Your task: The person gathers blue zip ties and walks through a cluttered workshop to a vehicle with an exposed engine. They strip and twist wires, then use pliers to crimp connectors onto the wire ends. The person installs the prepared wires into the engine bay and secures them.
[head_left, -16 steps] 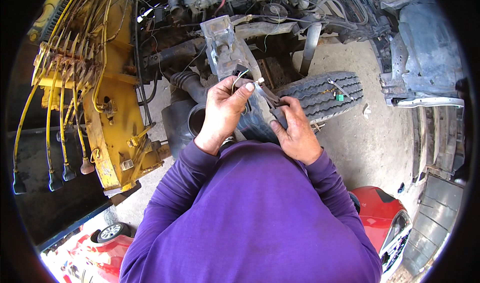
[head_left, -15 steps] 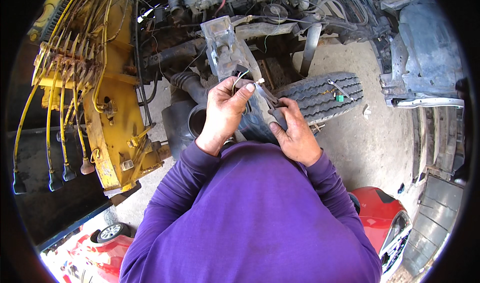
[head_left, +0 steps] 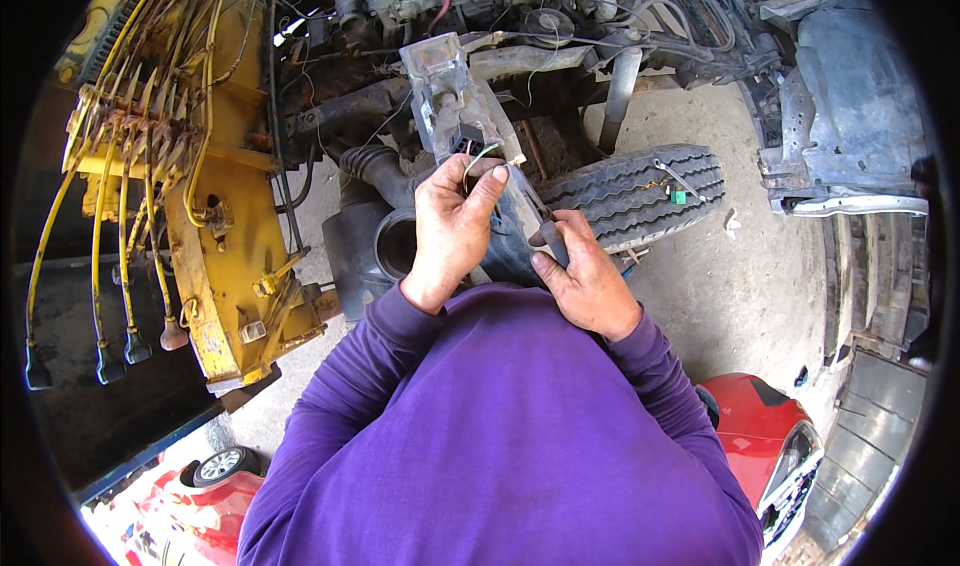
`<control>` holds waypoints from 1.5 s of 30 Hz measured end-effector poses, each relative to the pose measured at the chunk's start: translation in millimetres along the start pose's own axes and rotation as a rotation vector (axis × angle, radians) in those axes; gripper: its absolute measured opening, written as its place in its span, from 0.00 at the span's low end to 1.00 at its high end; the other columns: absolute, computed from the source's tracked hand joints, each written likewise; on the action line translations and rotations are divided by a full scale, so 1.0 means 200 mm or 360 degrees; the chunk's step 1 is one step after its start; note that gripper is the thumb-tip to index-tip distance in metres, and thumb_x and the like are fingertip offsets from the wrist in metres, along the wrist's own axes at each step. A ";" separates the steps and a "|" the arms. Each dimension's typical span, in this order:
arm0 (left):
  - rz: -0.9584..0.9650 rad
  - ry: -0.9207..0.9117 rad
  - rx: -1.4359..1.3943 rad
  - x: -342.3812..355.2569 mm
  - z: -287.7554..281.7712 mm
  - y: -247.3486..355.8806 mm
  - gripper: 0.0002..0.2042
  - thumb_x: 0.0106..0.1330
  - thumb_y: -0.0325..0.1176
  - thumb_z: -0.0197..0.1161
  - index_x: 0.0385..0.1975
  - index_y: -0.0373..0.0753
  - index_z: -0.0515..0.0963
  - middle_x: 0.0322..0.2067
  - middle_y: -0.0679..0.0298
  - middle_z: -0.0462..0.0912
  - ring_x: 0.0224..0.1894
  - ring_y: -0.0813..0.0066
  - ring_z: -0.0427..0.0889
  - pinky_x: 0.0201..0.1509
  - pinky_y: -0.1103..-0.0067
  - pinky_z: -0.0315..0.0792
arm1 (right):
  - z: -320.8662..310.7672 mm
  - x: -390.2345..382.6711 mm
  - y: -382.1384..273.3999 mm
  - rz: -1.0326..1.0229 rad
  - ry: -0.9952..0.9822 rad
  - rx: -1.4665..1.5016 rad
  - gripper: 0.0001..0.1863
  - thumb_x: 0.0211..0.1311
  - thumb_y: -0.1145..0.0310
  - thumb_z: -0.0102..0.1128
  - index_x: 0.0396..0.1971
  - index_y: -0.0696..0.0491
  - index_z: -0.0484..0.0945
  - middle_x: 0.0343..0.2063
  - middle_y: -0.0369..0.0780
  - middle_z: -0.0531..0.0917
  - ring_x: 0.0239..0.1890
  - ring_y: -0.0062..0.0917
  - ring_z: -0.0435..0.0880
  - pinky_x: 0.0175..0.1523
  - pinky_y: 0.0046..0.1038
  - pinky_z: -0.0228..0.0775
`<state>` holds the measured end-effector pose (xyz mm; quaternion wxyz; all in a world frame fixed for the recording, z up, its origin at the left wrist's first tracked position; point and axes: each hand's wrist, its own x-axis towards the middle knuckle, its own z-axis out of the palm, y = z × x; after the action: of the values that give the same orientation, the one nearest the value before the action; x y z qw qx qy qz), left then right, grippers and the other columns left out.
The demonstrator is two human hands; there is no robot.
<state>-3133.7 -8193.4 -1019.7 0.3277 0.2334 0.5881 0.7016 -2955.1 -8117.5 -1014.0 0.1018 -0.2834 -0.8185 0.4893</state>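
Near the middle, my left hand pinches thin wires, one green and white, between thumb and fingers. A black plug connector shows just beyond its fingertips. My right hand is closed round the dark grey handle of a slim hand tool, whose narrow end points up toward the left thumb. I cannot make out the tool's exact kind. A small pale piece sits by the tool's tip. Beneath both hands runs a worn grey metal bracket.
A tire lies right of my hands, with a wrench and a small green piece on it. Yellow machinery with hanging cables stands left. An open round pipe is close to my left wrist. Engine parts fill the far side.
My right hand has shifted slightly left, and the tool's narrow end shows more plainly. The black connector is more exposed beyond my left fingers.
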 end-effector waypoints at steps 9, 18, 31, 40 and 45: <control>0.0010 -0.0014 0.0151 0.00 -0.02 0.00 0.06 0.71 0.29 0.67 0.38 0.32 0.84 0.25 0.74 0.78 0.28 0.88 0.69 0.30 0.82 0.65 | -0.01 0.00 0.02 -0.0110 0.0039 -0.0166 0.20 0.65 0.70 0.65 0.50 0.70 0.75 0.57 0.53 0.73 0.58 0.49 0.77 0.64 0.39 0.70; 0.0173 -0.0011 0.0278 0.00 -0.02 -0.02 0.05 0.71 0.29 0.67 0.37 0.33 0.84 0.23 0.74 0.76 0.26 0.88 0.68 0.29 0.82 0.65 | -0.01 0.00 0.03 -0.0094 -0.0037 0.0027 0.21 0.65 0.71 0.64 0.51 0.70 0.72 0.52 0.53 0.74 0.56 0.49 0.77 0.61 0.39 0.70; 0.0140 0.0000 0.0375 0.01 -0.03 -0.05 0.05 0.71 0.27 0.67 0.38 0.32 0.84 0.29 0.72 0.82 0.32 0.89 0.72 0.35 0.85 0.68 | 0.00 0.01 0.02 0.0059 -0.0074 0.0009 0.18 0.67 0.69 0.63 0.50 0.65 0.74 0.45 0.51 0.79 0.48 0.48 0.81 0.55 0.39 0.73; 0.0685 0.0018 0.1004 0.04 -0.04 -0.02 0.05 0.61 0.26 0.70 0.33 0.34 0.83 0.29 0.55 0.83 0.30 0.57 0.84 0.37 0.70 0.76 | 0.00 -0.02 0.04 0.0041 -0.0209 0.0530 0.17 0.75 0.62 0.58 0.54 0.59 0.76 0.43 0.40 0.81 0.48 0.25 0.77 0.57 0.30 0.70; 0.0779 -0.0028 0.1123 0.05 -0.04 0.00 0.05 0.60 0.27 0.70 0.34 0.33 0.83 0.29 0.54 0.83 0.32 0.55 0.84 0.38 0.69 0.77 | 0.02 -0.02 0.06 0.0016 -0.0138 0.0298 0.17 0.76 0.62 0.58 0.53 0.60 0.75 0.45 0.40 0.79 0.48 0.26 0.76 0.57 0.29 0.69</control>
<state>-3146.8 -8190.8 -1022.8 0.0568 0.4698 0.7165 0.5125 -2950.0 -8118.4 -1025.5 0.0900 -0.2552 -0.7714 0.5759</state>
